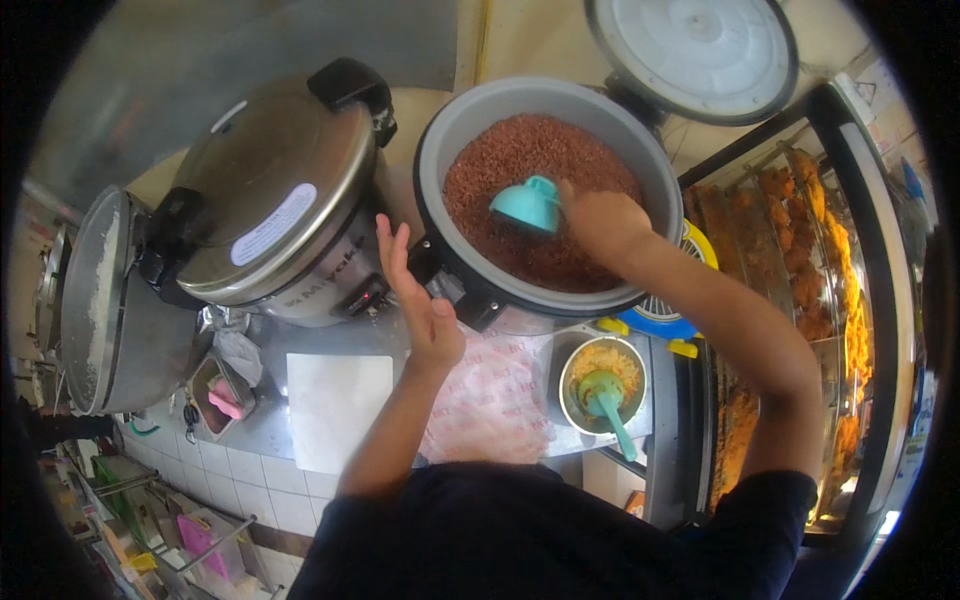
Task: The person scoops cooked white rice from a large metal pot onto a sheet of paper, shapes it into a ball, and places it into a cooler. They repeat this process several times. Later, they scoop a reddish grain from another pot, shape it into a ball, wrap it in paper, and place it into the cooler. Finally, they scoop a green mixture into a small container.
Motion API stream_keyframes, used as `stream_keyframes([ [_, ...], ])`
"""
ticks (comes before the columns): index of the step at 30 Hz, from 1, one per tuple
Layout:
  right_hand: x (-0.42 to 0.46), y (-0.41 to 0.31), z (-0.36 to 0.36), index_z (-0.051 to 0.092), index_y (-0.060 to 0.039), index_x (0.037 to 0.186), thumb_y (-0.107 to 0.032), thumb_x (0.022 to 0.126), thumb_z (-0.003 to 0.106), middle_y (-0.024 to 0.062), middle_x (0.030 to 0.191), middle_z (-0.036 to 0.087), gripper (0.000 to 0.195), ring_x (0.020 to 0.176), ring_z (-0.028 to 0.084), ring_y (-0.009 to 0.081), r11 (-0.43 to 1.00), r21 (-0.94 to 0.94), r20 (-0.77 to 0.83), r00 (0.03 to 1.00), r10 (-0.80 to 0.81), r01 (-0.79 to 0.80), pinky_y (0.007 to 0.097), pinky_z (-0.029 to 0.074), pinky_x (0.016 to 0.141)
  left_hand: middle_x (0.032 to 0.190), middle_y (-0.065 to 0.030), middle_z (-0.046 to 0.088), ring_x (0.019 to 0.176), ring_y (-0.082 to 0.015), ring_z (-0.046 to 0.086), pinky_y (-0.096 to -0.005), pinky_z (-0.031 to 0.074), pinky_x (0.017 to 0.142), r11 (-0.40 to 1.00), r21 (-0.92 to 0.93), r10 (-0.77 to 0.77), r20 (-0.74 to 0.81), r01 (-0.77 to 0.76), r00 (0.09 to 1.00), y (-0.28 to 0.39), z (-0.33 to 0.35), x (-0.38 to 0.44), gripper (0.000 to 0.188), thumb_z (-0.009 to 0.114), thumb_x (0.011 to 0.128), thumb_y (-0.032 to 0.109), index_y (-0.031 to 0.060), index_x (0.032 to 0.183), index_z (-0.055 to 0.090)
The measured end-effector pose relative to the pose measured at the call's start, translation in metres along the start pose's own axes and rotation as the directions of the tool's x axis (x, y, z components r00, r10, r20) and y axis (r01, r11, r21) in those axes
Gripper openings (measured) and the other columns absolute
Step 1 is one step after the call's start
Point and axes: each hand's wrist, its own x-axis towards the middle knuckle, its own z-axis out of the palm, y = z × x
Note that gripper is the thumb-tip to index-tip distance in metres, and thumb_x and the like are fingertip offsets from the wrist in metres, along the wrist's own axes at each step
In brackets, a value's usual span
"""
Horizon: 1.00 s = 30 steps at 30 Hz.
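My right hand [602, 225] grips the handle of a turquoise plastic scoop [527, 204], whose rounded cup is tipped over reddish-brown cooked rice [551, 142]. The rice fills the grey inner pot of a large rice cooker [433, 161]; its raised lid [697, 52] stands behind. Raised in front of the cooker, my left hand [424, 307] holds nothing, its fingers extended. Below it lies printed wrapping paper [491, 397] on the metal counter, beside a stack of white sheets [339, 412]. A bowl [564, 386] right of the paper holds yellowish food and a green spoon [606, 401].
A closed steel rice cooker [277, 165] stands left, near a large metal pot [142, 330]. A small metal container [221, 416] holds a pink utensil. On the right, a lit display case [862, 225] contains fried food, near a blue and yellow round item [664, 324].
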Motion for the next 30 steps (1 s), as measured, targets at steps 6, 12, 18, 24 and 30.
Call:
stream_keyframes([
  [6, 0.031, 0.029, -0.017, 0.039, 0.0065, 0.138, -0.008, 0.093, 0.044, 0.021, 0.1, 0.069, 0.047, 0.088, 0.071, 0.0321, 0.995, 0.093, -0.037, 0.999, 0.021, -0.018, 0.0439, 0.058, 0.074, 0.154, -0.0268, 0.018, 0.143, -0.0382, 0.019, -0.0477, 0.014, 0.116, 0.997, 0.044, 0.06, -0.062, -0.057, 0.996, -0.006, 0.019, -0.005, 0.072, 0.017, 0.1, 0.053, -0.0037, 0.143, 0.026],
  [12, 0.019, -0.006, -0.012, 0.042, 0.0007, 0.138, -0.008, 0.091, 0.05, 0.0172, 0.091, 0.07, 0.048, 0.081, 0.071, 0.0287, 0.968, 0.027, -0.002, 0.968, -0.25, 0.25, 0.0405, 0.059, 0.067, 0.15, -0.0299, 0.025, 0.141, -0.0426, 0.023, -0.0525, 0.016, 0.115, 1.0, 0.015, 0.027, -0.102, -0.026, 0.994, -0.008, 0.018, -0.008, 0.068, 0.021, 0.099, 0.053, -0.0031, 0.136, 0.033],
  [18, 0.009, 0.004, -0.002, 0.038, 0.0013, 0.14, -0.006, 0.088, 0.054, 0.0142, 0.081, 0.07, 0.055, 0.076, 0.072, 0.0278, 0.97, -0.102, -0.057, 0.973, -0.226, 0.219, 0.0373, 0.059, 0.066, 0.15, -0.031, 0.025, 0.141, -0.0439, 0.022, -0.0557, 0.015, 0.115, 0.999, -0.03, -0.031, -0.116, 0.028, 0.993, -0.005, 0.018, -0.01, 0.066, 0.023, 0.099, 0.053, -0.0016, 0.134, 0.035],
  [24, -0.003, 0.008, -0.02, 0.042, 0.0025, 0.137, -0.005, 0.089, 0.051, 0.0162, 0.083, 0.07, 0.049, 0.08, 0.071, 0.0284, 0.948, -0.004, 0.154, 0.937, -0.313, 0.318, 0.0391, 0.059, 0.068, 0.15, -0.0321, 0.023, 0.141, -0.0444, 0.022, -0.0516, 0.022, 0.115, 0.999, -0.022, -0.031, -0.102, 0.029, 0.994, -0.005, 0.02, -0.008, 0.064, 0.02, 0.1, 0.051, -0.0019, 0.134, 0.033],
  [30, -0.008, 0.007, -0.015, 0.053, 0.0022, 0.124, -0.009, 0.09, 0.05, 0.018, 0.083, 0.069, 0.036, 0.082, 0.071, 0.0321, 0.895, 0.119, 0.116, 0.889, -0.442, 0.429, 0.0421, 0.059, 0.07, 0.15, -0.0324, 0.022, 0.141, -0.0429, 0.023, -0.0475, 0.033, 0.112, 0.998, -0.036, -0.054, -0.072, 0.051, 0.996, -0.005, 0.018, -0.011, 0.064, 0.019, 0.1, 0.051, -0.0017, 0.135, 0.03],
])
